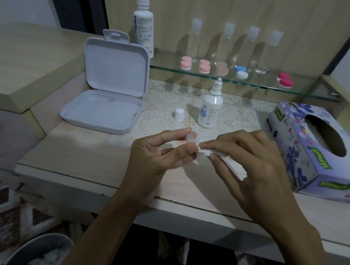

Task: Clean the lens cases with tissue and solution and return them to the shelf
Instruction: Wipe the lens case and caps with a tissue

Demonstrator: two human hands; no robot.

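Observation:
My left hand (pixel 157 154) pinches a small clear lens case part (pixel 191 138) between thumb and fingers above the table's front. My right hand (pixel 246 160) grips a crumpled white tissue (pixel 205 151) and presses its tip against that part. An uncapped small solution bottle (pixel 211 108) stands on the lace mat behind my hands, its white cap (pixel 179 114) to its left. On the glass shelf (pixel 314 92) lie several lens cases: pink ones (pixel 186 63), a blue and white one (pixel 241 72) and a magenta one (pixel 285 80).
An open white plastic box (pixel 109 96) sits at the left. A tall solution bottle (pixel 144 24) and several clear bottles (pixel 249 47) stand at the back. A tissue box (pixel 313 150) lies at the right. A bin (pixel 36 251) with used tissue is below left.

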